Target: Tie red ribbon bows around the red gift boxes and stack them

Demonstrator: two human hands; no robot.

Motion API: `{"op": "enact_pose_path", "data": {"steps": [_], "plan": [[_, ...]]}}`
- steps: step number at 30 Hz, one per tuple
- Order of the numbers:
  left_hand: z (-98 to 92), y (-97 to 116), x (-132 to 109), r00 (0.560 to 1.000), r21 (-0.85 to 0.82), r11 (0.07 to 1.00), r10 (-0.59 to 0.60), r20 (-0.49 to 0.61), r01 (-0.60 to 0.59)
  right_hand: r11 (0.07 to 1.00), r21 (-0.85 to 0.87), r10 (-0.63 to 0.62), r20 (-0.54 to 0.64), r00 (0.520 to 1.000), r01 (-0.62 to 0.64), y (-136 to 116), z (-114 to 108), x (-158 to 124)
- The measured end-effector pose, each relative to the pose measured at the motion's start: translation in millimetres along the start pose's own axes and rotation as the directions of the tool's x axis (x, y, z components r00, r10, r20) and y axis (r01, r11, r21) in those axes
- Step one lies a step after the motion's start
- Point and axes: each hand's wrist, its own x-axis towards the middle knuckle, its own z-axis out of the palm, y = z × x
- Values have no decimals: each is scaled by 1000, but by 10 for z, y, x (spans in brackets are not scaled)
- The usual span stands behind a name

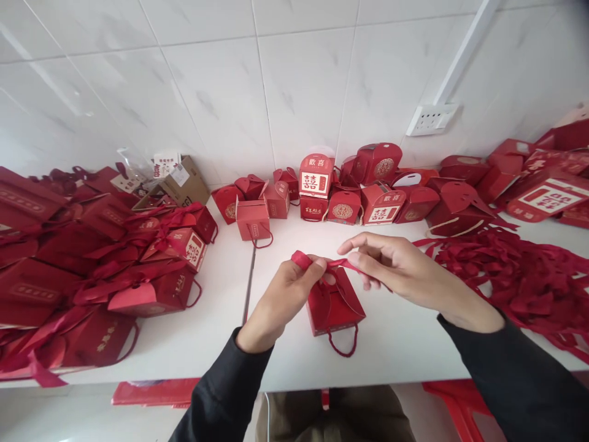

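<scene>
A small red gift box (338, 304) with a rope handle stands on the white table in front of me. Above its top, my left hand (301, 282) pinches a red ribbon (301, 259) between thumb and fingers. The same ribbon runs across to my right hand (391, 264), where thumb and forefinger close on it. Between the two hands a short stretch of ribbon is pulled out. Both hands partly cover the upper part of the box, so where the ribbon meets it is hidden.
Many red boxes with ribbons (151, 288) are heaped at the left. A tangle of loose red ribbons (510, 276) lies at the right. More gift boxes (317, 184) line the tiled wall, beneath a socket (432, 119). A cardboard box (186, 181) stands at the back left.
</scene>
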Motion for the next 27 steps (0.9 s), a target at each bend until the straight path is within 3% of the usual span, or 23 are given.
{"op": "enact_pose_path", "data": {"steps": [3, 5, 6, 9, 10, 12, 15, 20, 23, 27], "plan": [[-21, -7, 9, 997, 55, 996, 61, 50, -63, 997, 66, 34, 21, 999, -36, 63, 15, 33], [-13, -58, 31, 983, 218, 960, 183, -6, -178, 992, 112, 45, 46, 998, -49, 97, 84, 85], [-5, -99, 45, 958, 324, 909, 286, -28, -262, 987, 142, 57, 91, 994, -69, 108, 125, 110], [27, -239, 77, 817, 537, 687, 576, 6, -488, 976, 187, 68, 217, 974, -109, 117, 217, 157], [36, -278, 81, 780, 563, 639, 626, 15, -524, 978, 184, 57, 228, 972, -100, 116, 230, 163], [47, -331, 75, 748, 582, 622, 663, -35, -524, 982, 176, 28, 213, 977, -66, 114, 230, 164], [49, -346, 30, 772, 575, 681, 623, -128, -454, 986, 159, 18, 147, 989, -41, 106, 196, 151], [42, -332, -156, 809, 591, 715, 563, -171, -372, 994, 107, 11, 64, 998, -18, 39, 120, 49], [9, -370, -343, 822, 622, 711, 540, -183, -329, 998, -56, 7, 11, 1000, -6, 43, 34, -87], [-112, -523, -595, 883, 604, 769, 415, -221, -210, 949, -310, 55, -27, 998, -61, 219, -129, -268]]}}
